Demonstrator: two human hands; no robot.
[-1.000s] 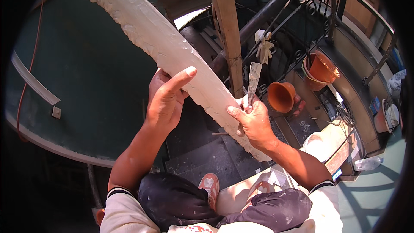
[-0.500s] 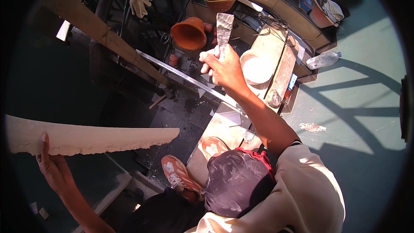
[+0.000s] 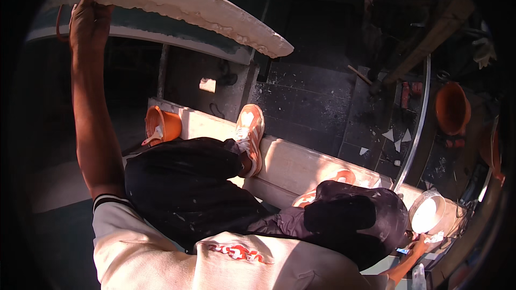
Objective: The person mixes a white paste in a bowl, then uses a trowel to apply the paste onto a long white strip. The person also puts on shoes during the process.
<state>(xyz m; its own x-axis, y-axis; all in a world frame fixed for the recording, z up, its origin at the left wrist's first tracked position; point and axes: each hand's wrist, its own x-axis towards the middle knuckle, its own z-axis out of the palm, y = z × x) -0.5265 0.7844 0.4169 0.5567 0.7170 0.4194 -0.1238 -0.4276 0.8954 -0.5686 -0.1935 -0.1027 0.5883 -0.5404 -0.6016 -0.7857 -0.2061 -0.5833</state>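
Observation:
My left hand (image 3: pixel 91 21) is raised at the upper left, gripping a long white plaster strip (image 3: pixel 199 8) with the thumb across its face. The strip has one smooth side and a ragged, crumbly lower edge; its tapered end reaches toward the top middle. Low at the right, my right hand (image 3: pixel 416 246) is closed on a putty knife (image 3: pixel 434 238), whose blade is coated white. The knife's handle is mostly hidden in the fingers. Right beside that hand stands a round tub (image 3: pixel 428 213) of white paste.
My shoes rest on a pale plank (image 3: pixel 312 164). An orange bucket (image 3: pixel 171 125) holding a red-handled tool stands left, another orange bucket (image 3: pixel 452 108) right. A metal straightedge (image 3: pixel 420 123), a wooden beam (image 3: pixel 438 35) and white fragments (image 3: pixel 398 142) lie around the dark tiled floor (image 3: pixel 306 102).
My view has swung left. The right hand has gone from being raised with the putty knife to low beside the tub. The left hand still grips the plaster strip, now higher in view.

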